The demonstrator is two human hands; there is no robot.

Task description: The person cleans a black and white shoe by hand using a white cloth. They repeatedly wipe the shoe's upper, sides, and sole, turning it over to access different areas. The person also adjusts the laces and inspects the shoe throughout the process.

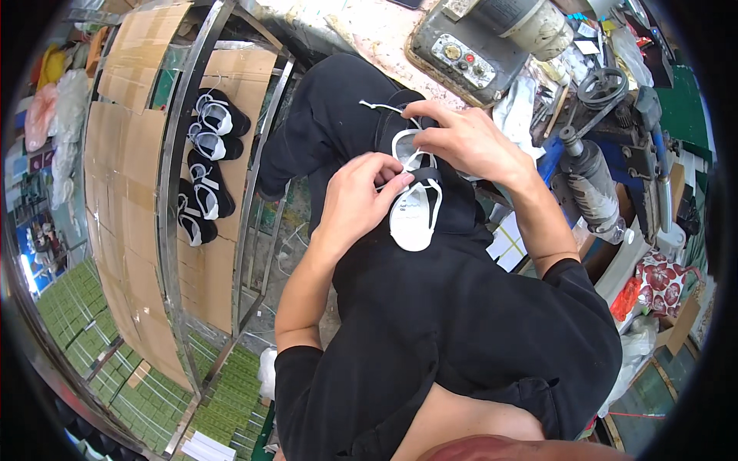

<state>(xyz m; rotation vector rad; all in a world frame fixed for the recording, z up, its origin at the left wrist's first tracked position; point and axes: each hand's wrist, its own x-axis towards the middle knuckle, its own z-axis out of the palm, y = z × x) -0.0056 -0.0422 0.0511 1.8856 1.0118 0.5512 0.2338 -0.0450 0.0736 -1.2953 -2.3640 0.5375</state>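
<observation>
Sandal (pixel 410 223) with white straps (pixel 436 217) is supported on the person's lap (pixel 463 211). It is pinched between thumb and fingers of the left hand (pixel 361 192); the right hand (pixel 470 144) is curled narrowly at the upper straps, its exact grip impossible to tell. Similar sandals (pixel 212 201) are arranged on a cardboard-lined rack (pixel 214 280).

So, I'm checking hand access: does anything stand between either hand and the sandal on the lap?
Nothing visible does. The left hand is at the straps across the middle of the sandal, and the right hand is at those nearer its far end. The black-clothed lap lies beneath, not between.
</observation>
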